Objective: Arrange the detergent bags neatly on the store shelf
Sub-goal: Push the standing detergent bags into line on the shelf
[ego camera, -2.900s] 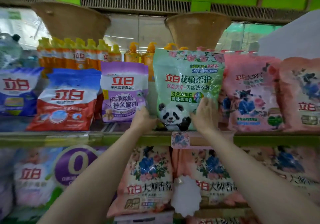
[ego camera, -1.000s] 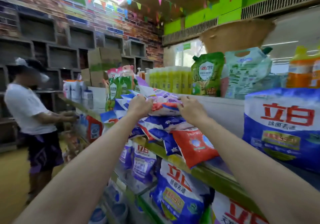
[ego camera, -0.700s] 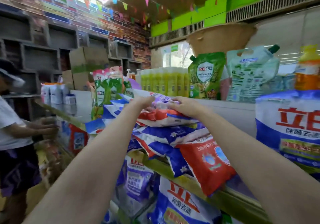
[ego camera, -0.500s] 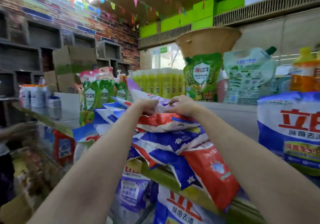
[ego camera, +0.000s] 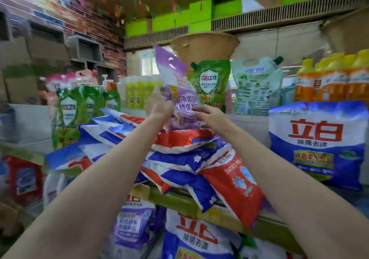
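Observation:
A purple detergent bag (ego camera: 180,90) stands tilted upright above a messy heap of blue, white and red detergent bags (ego camera: 187,154) lying flat on the green-edged shelf (ego camera: 259,224). My left hand (ego camera: 159,103) grips the purple bag's left side. My right hand (ego camera: 209,115) holds its lower right corner with curled fingers. One red bag (ego camera: 235,184) hangs over the shelf's front edge. A large blue and white bag (ego camera: 317,144) stands upright to the right.
Green refill pouches (ego camera: 210,82) and orange-labelled bottles (ego camera: 331,80) line the shelf behind. More green pouches (ego camera: 75,104) stand at the left. Blue and purple bags (ego camera: 195,236) fill the shelf below. A brown basket (ego camera: 203,46) sits on top.
Both hands lifted the purple bag off the top of the heap and raised it upright. The view has turned a little to the right.

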